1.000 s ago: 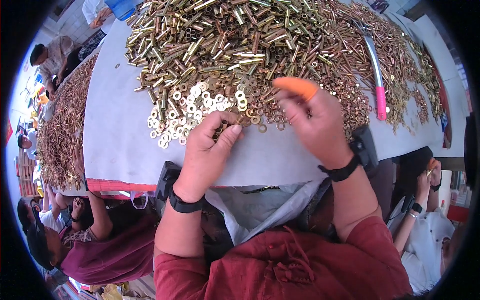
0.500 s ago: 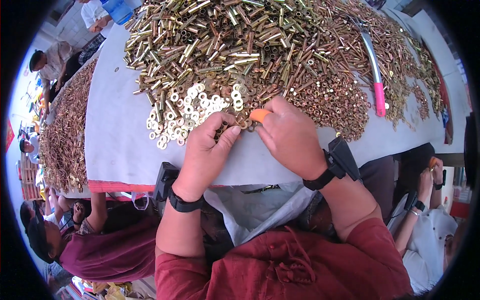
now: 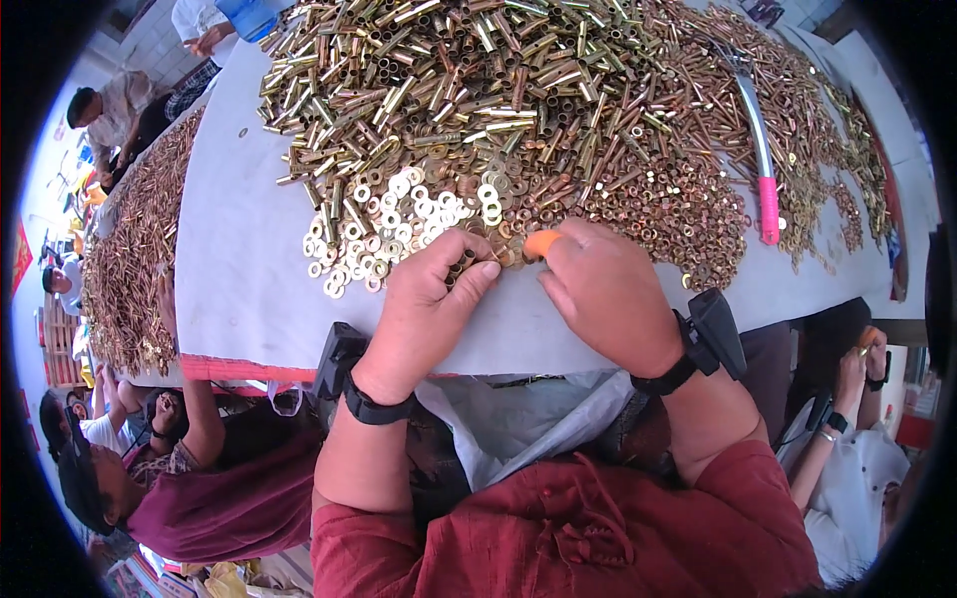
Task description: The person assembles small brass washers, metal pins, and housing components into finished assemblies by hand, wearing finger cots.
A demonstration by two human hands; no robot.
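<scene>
Mid-frame, my left hand [image 3: 431, 299] curls round tubes [image 3: 458, 267]; loosening could spill them. My right hand [image 3: 610, 289] is bent, its hold I can't tell.

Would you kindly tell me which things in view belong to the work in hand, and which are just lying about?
Seemingly part of the work:
left hand, holding short metal tubes
right hand, with orange finger cover
washer heap
tube heap
small nut-like pieces

Apparently just lying about:
pink-handled tool, untouched on the right
blue container, upper left
</scene>
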